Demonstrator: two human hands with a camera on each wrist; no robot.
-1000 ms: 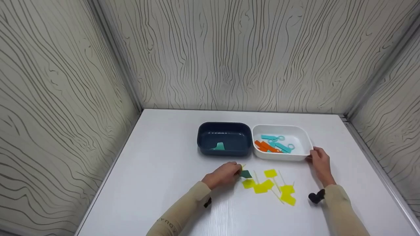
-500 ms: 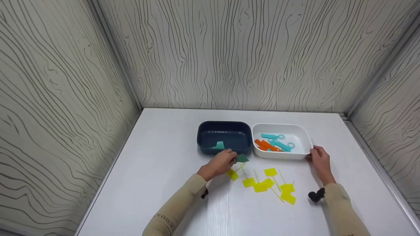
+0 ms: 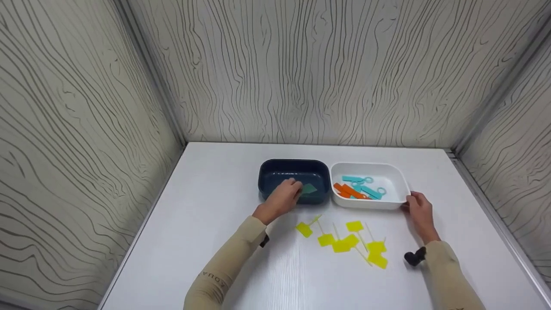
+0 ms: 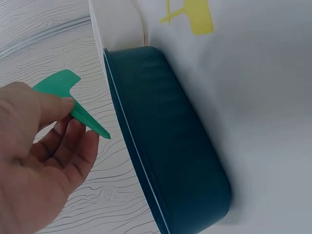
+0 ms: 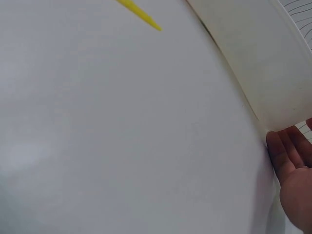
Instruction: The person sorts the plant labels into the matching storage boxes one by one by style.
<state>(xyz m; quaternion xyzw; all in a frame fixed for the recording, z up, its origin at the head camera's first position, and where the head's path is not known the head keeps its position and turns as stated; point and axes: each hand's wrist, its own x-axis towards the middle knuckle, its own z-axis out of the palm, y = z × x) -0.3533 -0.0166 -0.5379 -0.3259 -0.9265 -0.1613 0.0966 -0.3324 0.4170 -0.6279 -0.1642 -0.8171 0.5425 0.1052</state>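
Observation:
My left hand [image 3: 284, 198] pinches a green T-shaped plant label [image 4: 61, 85] between thumb and fingers, its pointed stem angled downward in the left wrist view. It is over the near side of the dark blue container [image 3: 295, 165]. My right hand [image 3: 419, 215] grips the near right corner of the white container [image 3: 396, 181], with fingertips against its wall in the right wrist view. Blue labels with ring ends [image 3: 371, 192] and orange labels [image 3: 353, 191] lie inside that one. Several yellow T-shaped labels [image 3: 304, 229] are scattered on the table in front.
The two containers stand side by side on the white table [image 3: 215, 181]. Panels with a wood-grain pattern [image 3: 292, 77] enclose the table at the back and both sides. A black wrist mount [image 3: 415, 257] sits at the right sleeve.
My left hand has lifted the green label away from the yellow ones and moved it up to the dark blue container. One yellow label came to rest at the left. My right hand stays put.

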